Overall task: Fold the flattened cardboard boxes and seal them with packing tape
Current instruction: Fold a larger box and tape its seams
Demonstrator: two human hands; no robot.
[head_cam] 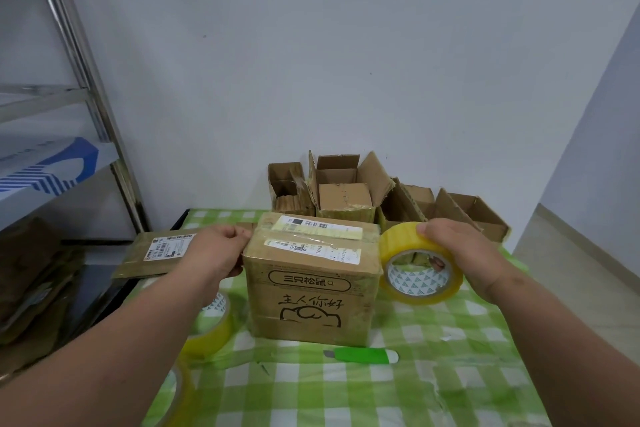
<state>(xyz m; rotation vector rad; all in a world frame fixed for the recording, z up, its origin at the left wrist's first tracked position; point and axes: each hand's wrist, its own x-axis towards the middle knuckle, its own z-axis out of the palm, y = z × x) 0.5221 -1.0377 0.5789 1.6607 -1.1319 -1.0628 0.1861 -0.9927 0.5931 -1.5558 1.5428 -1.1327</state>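
Cardboard box (matte, squarish) between left hand and right hand gripping glossy tape roll.

Views: one only, the camera on my head; no second view shares anything with it.
Facing: forward and down over my desk, toward the wall behind it.
Nearness: close; my forearms come in from the bottom corners, and the cardboard box sits mid-frame.
Lens: wide, so the shelf rack at left leans and bends.
Coverage: desk below, bare wall above, floor at right.
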